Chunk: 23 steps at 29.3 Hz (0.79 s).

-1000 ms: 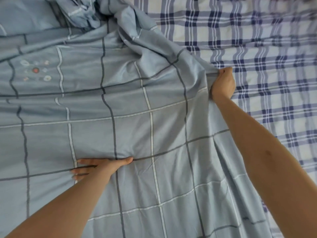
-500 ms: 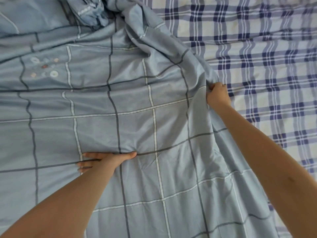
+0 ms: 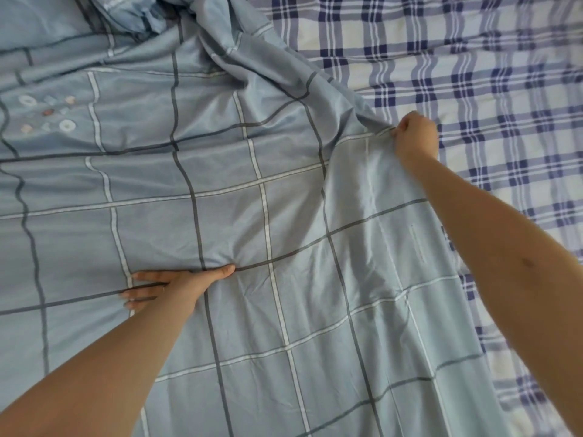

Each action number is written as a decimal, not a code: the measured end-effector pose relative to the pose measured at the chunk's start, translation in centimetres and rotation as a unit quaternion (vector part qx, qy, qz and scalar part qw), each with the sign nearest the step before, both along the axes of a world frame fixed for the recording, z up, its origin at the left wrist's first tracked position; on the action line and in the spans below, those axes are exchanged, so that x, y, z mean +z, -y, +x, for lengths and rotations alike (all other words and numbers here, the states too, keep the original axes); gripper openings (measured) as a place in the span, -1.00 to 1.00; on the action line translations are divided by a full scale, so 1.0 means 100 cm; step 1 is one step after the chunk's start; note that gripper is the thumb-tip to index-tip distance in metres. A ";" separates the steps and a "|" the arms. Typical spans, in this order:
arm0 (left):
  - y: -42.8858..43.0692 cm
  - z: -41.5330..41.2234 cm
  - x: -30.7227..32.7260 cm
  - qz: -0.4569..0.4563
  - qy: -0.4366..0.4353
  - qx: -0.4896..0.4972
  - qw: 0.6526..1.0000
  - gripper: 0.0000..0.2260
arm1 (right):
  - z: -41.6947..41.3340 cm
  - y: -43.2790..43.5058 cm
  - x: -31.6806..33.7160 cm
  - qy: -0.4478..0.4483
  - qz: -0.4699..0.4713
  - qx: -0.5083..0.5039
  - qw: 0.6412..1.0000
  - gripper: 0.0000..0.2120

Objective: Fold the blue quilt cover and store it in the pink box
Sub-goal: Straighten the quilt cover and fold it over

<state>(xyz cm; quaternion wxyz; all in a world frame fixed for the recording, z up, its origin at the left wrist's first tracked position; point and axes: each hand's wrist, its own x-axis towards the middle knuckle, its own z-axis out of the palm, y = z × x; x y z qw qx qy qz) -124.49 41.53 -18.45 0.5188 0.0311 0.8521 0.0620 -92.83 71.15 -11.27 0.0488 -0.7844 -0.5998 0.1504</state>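
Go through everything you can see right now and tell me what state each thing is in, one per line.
blue quilt cover: spread out, not yet folded, bunched at the far end.
left hand: flat, fingers straight, pressing the cover down.
right hand: fingers curled, gripping the cover's right edge.
plaid sheet: lying flat, partly covered by the quilt cover.

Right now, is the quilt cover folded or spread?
Spread: quilt cover lies open across the plaid sheet, bunched at top; right hand grips its edge.
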 end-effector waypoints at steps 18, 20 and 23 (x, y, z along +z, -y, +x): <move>-0.099 0.121 0.015 -0.014 -0.049 0.042 0.998 0.47 | 0.008 -0.014 -0.017 -0.248 0.012 -0.126 0.960 -0.76; -0.100 0.116 0.002 -0.015 -0.019 0.073 0.997 0.54 | -0.015 0.027 -0.027 -0.229 0.065 -0.059 0.970 -0.57; -0.096 0.109 -0.006 0.014 0.036 0.030 0.999 0.18 | -0.050 0.134 -0.038 -0.157 0.115 0.091 0.977 -0.48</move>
